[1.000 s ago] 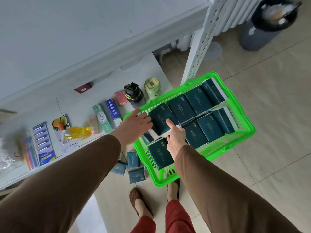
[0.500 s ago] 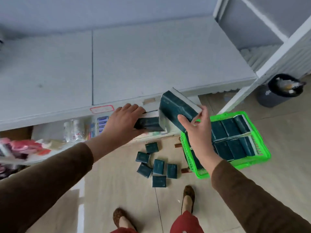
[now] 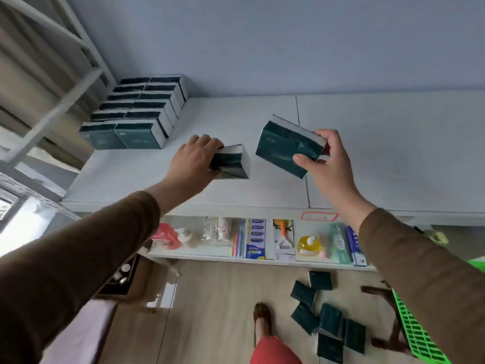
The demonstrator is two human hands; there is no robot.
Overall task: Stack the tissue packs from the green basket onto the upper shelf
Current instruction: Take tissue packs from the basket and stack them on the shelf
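Each grip holds one tissue pack: left hand (image 3: 193,164) on a pack (image 3: 231,162), right hand (image 3: 328,164) pinching another (image 3: 286,151) by its end above the upper shelf (image 3: 380,153). That soft, tilted pack could slip and fall.

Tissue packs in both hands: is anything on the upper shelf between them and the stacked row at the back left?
Nothing visible. The upper shelf is bare between the held tissue packs and the stacked row.
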